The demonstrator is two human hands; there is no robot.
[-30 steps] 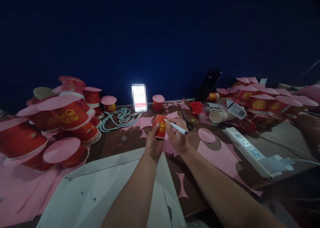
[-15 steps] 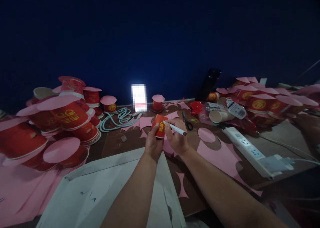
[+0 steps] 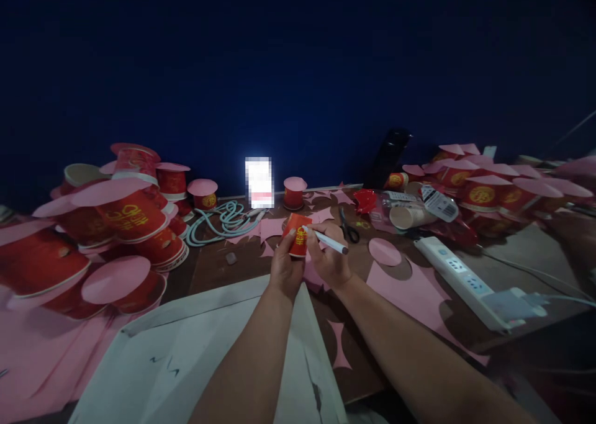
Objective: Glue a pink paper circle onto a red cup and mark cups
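A red paper cup [image 3: 298, 228] with yellow characters on its side is gripped by my left hand [image 3: 284, 267], thumb on the near face. My right hand [image 3: 333, 259] is closed around a white marker pen [image 3: 329, 242] with a dark end. The pen's tip meets the cup's side or lies very close to it; which of these I cannot tell. Behind the hands stands another red cup topped by a pink paper disc [image 3: 295, 182]. Black-handled scissors [image 3: 349, 225] lie just right of my right hand.
Stacked red cups with pink discs [image 3: 135, 210] crowd the left; more cups [image 3: 488, 191] fill the right. A power strip [image 3: 460, 281], pink paper scrap [image 3: 405, 293], pale cable [image 3: 218, 222], plastic packet of cups [image 3: 412, 213] and white board [image 3: 186, 349] lie around. A bright blurred screen [image 3: 259, 183] stands behind.
Almost nothing differs. My hands, the cup and the pen stay in nearly the same place; the view has shifted very slightly.
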